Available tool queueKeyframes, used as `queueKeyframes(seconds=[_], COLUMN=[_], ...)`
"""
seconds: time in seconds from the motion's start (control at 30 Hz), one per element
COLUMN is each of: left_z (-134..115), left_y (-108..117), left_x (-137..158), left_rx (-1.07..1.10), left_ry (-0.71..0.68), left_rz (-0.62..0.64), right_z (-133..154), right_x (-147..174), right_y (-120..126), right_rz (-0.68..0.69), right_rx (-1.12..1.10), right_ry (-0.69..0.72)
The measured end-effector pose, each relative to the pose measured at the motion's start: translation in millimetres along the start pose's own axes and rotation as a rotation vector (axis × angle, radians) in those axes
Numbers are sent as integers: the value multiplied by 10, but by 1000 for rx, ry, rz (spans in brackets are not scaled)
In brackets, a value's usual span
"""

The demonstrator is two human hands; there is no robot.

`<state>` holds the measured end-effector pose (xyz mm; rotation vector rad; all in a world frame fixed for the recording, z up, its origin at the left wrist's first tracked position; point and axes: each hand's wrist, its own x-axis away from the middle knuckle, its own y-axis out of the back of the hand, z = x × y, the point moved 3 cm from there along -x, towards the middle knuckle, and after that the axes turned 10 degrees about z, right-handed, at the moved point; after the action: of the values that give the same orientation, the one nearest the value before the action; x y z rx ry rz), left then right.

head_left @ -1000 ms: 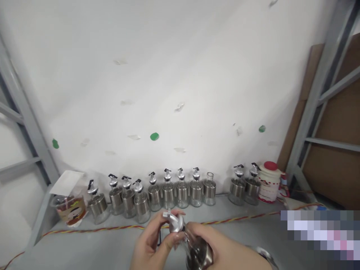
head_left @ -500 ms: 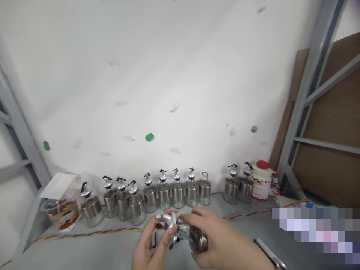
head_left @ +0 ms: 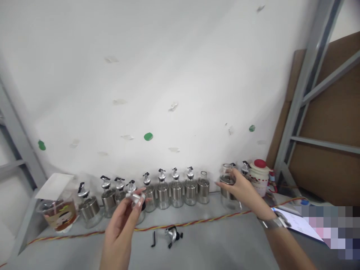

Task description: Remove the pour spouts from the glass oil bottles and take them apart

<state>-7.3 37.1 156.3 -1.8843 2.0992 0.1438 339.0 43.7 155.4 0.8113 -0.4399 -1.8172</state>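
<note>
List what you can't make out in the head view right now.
All in the head view:
Held pour spout: lower part covered by the left hand.
Bottle behind that hand: body mostly hidden by the fingers.
Open-necked bottle: the right hand hides whether its grip is firm or loose.
Bottle behind it: only its spout's tip shows.
Lit screen: marks too small to read.

No legible text — print on the cup label (head_left: 62, 219) and lit screen (head_left: 298, 224) too small or blurred
</note>
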Motion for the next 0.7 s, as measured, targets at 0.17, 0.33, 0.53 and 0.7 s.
queueKeyframes(seconds=[0.17,0.33,0.53,0.7], left_z=[1,17,9,-28], left_y=[-12,-49,-28,-56], left_x=[-17,-16,-19,-2], left_rx=[-39,-17,12,0], left_ry=[16,13,-16,-4], left_rz=[22,32,-10,-11], right_z=[-530,-797,-989,-965], right_x=[-250,-355,-402,-420], right_y=[-156,-468,-706,-650], right_rz=[32,30,-47,-50], right_rx=[-83,-118,-89,7], right_ry=[18,14,-6,3])
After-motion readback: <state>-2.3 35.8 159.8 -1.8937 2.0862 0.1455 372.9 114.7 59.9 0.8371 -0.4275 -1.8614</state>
